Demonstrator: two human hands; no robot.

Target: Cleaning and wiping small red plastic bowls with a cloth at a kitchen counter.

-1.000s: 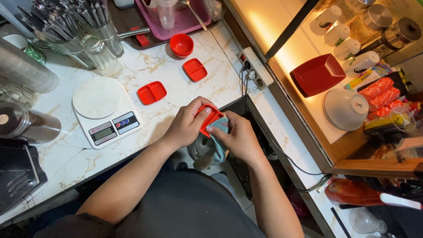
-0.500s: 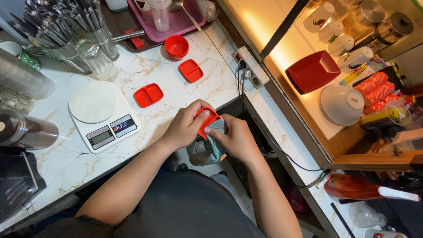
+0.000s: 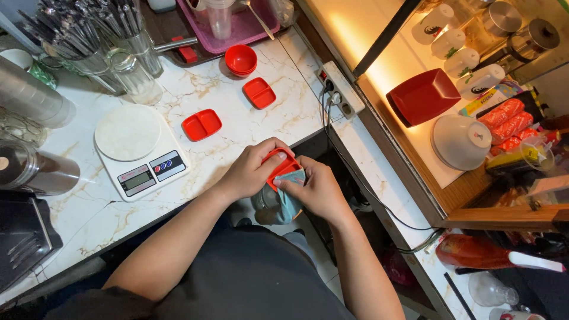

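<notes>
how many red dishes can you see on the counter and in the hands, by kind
Divided red dishes: 3, one in the left hand being wiped with a cloth by the right hand, two on the counter
Round red bowls: 1 stack, number in it unclear
Total: 4, taking the stack as one

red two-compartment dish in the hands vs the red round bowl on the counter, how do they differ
The red rectangular divided dish is held tilted by the left hand while the right hand presses a grey-blue cloth on it; the red round bowl rests upright and untouched on the marble counter. The dish is shallow, the bowl deeper. Both are glossy red.
</notes>
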